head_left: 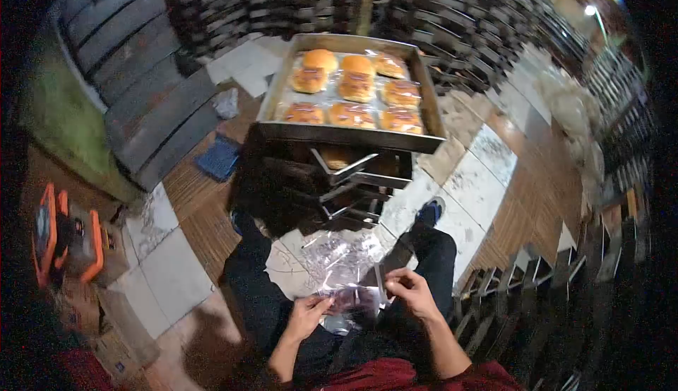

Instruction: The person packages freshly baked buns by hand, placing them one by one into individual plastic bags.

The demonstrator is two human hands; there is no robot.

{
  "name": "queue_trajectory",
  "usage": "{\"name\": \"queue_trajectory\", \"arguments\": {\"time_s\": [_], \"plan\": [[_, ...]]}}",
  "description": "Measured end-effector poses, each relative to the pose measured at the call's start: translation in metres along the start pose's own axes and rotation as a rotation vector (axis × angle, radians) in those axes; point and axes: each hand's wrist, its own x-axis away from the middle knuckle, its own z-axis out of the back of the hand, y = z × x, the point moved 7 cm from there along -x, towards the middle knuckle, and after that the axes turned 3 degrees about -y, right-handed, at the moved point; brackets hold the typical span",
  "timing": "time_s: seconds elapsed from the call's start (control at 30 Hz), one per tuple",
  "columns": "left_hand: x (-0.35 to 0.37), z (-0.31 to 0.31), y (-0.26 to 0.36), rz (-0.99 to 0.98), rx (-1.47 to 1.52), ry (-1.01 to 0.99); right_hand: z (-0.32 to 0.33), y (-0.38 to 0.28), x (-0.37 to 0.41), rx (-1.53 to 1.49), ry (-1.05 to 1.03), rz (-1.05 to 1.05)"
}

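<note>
Head camera: clear plastic [357, 298] is held low above lap, between knees, its near edge pinched by thumb and fingers of left hand [306, 315]. Right hand's [413, 292] fingers are curled together at pale strip [381, 283]; whether strip is gripped cannot be told. Hands are set apart, seemingly to spread plastic. Buns [357, 89] are contained by raised tray [353, 132], likely for easy reach.

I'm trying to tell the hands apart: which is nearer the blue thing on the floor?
Left. The left hand is on the near side of the blue thing, to its right; the right hand is farther right.
</note>
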Motion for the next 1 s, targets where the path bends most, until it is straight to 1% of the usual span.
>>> {"name": "queue_trajectory", "arguments": {"time_s": [0.03,0.07,0.1,0.13,0.17,0.2,0.23,0.3,0.33,0.37,0.43,0.47,0.5,0.57,0.63,0.67,0.7,0.73,0.77,0.8,0.83,0.9,0.93,0.97,1.0], "plan": [[0.003,0.008,0.001,-0.030,-0.065,0.017,-0.015,-0.006,-0.009,0.215,-0.169,-0.013],[0.009,0.010,0.005,-0.053,-0.135,0.030,-0.023,-0.006,-0.014,0.220,-0.189,-0.029],[0.013,0.009,0.009,-0.057,-0.124,0.045,-0.036,-0.016,-0.021,0.422,-0.237,0.077],[0.016,0.010,0.016,-0.069,-0.128,0.140,-0.049,-0.028,-0.032,0.624,-0.284,0.198],[0.018,0.011,0.022,-0.084,-0.130,0.239,-0.040,-0.048,-0.042,0.655,-0.064,0.147],[0.019,0.019,0.028,-0.104,-0.229,0.402,-0.042,-0.053,-0.049,0.565,-0.057,0.116],[0.019,0.018,0.034,-0.115,-0.212,0.426,-0.046,-0.055,-0.056,0.474,-0.051,0.080],[0.026,0.016,0.044,-0.072,-0.096,0.519,-0.071,-0.094,-0.048,0.669,-0.056,0.475],[0.022,0.025,0.044,-0.219,-0.105,0.478,-0.075,-0.103,-0.049,0.666,-0.137,0.535],[0.016,0.032,0.043,-0.249,0.004,0.447,-0.070,-0.119,-0.048,0.666,-0.143,0.448],[0.014,0.010,0.075,-0.240,0.104,0.260,-0.051,-0.139,-0.058,0.594,-0.078,0.437],[0.012,0.005,0.090,-0.215,0.142,0.232,-0.045,-0.143,-0.063,0.595,-0.111,0.357],[0.004,0.006,0.099,-0.215,0.153,0.232,-0.050,-0.162,-0.065,0.784,-0.139,0.482],[-0.008,0.008,0.145,-0.555,-0.261,0.296,-0.047,-0.189,-0.077,0.694,-0.022,0.431],[-0.023,0.007,0.197,-0.837,-0.296,0.451,-0.066,-0.224,-0.092,0.646,0.073,0.593],[-0.042,0.023,0.211,-0.782,-0.103,0.516,-0.085,-0.240,-0.108,0.729,0.000,0.646],[-0.062,0.040,0.218,-0.723,0.086,0.579,-0.101,-0.260,-0.128,0.905,0.007,0.828],[-0.080,0.047,0.224,-0.787,0.246,0.526,-0.115,-0.271,-0.156,0.997,0.011,0.793],[-0.098,0.056,0.223,-0.848,0.408,0.473,-0.126,-0.275,-0.194,0.983,-0.041,0.742],[-0.119,0.070,0.214,-0.785,0.307,0.471,-0.145,-0.283,-0.217,1.048,-0.096,0.899],[-0.128,0.082,0.209,-0.778,0.325,0.487,-0.162,-0.283,-0.244,1.136,-0.150,0.879],[-0.144,0.086,0.201,-0.785,0.429,0.230,-0.191,-0.284,-0.263,1.202,-0.294,0.794],[-0.144,0.096,0.195,-0.770,0.361,0.327,-0.204,-0.282,-0.268,1.122,-0.419,0.790],[-0.148,0.111,0.189,-0.755,0.382,0.375,-0.218,-0.280,-0.267,1.130,-0.540,0.826],[-0.143,0.122,0.201,-0.933,0.174,0.419,-0.230,-0.278,-0.266,1.131,-0.666,0.855]]}}
